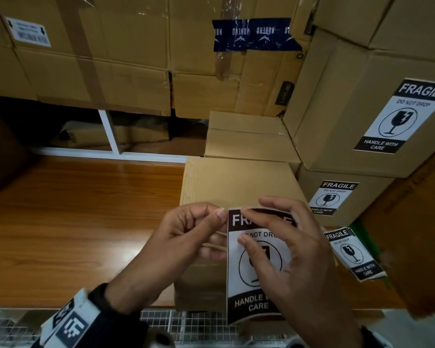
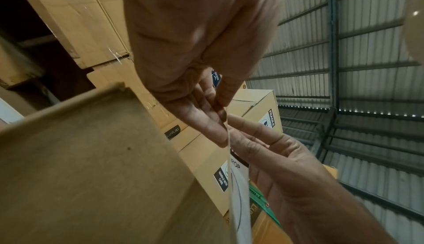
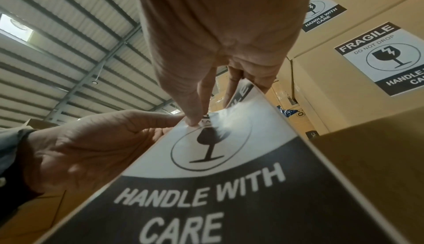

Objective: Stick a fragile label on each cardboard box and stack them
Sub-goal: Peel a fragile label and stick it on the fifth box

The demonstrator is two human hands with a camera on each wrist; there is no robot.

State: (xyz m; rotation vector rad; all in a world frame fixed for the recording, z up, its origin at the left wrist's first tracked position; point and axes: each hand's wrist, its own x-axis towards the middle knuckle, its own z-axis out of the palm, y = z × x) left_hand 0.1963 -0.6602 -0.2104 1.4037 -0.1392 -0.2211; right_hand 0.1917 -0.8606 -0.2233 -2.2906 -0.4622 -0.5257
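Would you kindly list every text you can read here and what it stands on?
"FRAGILE / DO NOT DROP / HANDLE WITH CARE": held label, partly covered by the right hand and pinched by the left hand.
Same wording: upper stacked box, lower stacked box, spare labels.
"LuvLac": back box tag.
Blue tape: upside down, unclear.
White sticker: too blurred.

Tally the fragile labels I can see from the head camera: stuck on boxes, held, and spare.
Stuck on boxes: 2, upper stacked box label and lower stacked box label
Held in the hands: 1, held label
Spare labels beside the box: 1 visible, possibly a stack
Total: 4
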